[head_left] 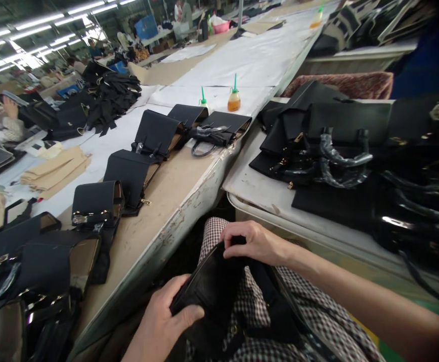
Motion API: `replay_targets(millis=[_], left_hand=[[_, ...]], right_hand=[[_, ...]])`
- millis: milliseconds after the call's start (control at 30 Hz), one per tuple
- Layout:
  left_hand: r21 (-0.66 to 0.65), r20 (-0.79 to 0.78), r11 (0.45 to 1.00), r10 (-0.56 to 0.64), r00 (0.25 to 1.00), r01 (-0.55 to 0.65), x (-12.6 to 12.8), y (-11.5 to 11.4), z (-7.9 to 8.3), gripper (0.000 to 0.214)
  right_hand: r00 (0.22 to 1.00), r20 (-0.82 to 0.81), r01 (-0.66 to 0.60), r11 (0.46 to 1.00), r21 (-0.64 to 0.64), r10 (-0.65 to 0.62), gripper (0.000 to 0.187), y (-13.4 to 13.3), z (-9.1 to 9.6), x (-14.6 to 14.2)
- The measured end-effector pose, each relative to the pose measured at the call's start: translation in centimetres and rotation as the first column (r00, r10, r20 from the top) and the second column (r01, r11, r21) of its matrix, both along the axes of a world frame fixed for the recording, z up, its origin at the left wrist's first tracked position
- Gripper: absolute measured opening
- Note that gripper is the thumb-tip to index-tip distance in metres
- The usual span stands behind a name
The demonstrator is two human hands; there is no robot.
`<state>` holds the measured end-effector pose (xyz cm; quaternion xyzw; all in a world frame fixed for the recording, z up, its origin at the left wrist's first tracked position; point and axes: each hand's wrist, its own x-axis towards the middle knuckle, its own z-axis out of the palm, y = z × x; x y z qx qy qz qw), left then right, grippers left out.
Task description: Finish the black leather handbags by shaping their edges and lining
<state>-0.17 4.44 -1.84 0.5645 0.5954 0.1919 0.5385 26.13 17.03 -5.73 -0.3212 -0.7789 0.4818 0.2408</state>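
Note:
A black bag piece (215, 296) lies across my lap on checkered cloth (302, 286). My left hand (170, 311) grips its near left edge, thumb on top and fingers underneath. At the upper edge of the same piece, my right hand (247, 241) pinches the material between thumb and curled fingers. A dark strap-like part (268, 291) hangs to the right of the piece. Its lower end is dim and hard to make out.
Several black handbags (128, 176) stand along the worktable (174, 201) on my left. More bags with plastic-wrapped handles (343, 156) are heaped on the right-hand table (242, 181). A bottle of amber liquid (234, 102) stands farther back, and a co-worker's hand (11, 107) shows at far left.

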Motion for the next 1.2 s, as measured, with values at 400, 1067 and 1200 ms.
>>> replay_targets(millis=[400, 1067, 1200], left_hand=[[0.115, -0.123, 0.992, 0.061, 0.991, -0.047, 0.1, -0.2, -0.1, 0.039], [0.041, -0.447, 0.963, -0.222, 0.867, 0.268, 0.9, 4.3, 1.2, 0.033], [0.134, -0.511, 0.920, -0.255, 0.821, 0.369, 2.3, 5.8, 1.0, 0.026]], right_hand=[[0.991, 0.044, 0.125, 0.992, 0.009, -0.126, 0.015, -1.0, -1.0, -0.7], [0.940, 0.152, 0.298, 0.951, 0.081, -0.307, 0.012, -2.5, -0.9, -1.7], [0.936, 0.134, 0.317, 0.945, 0.083, -0.326, 0.014, -2.5, -0.8, -1.7]])
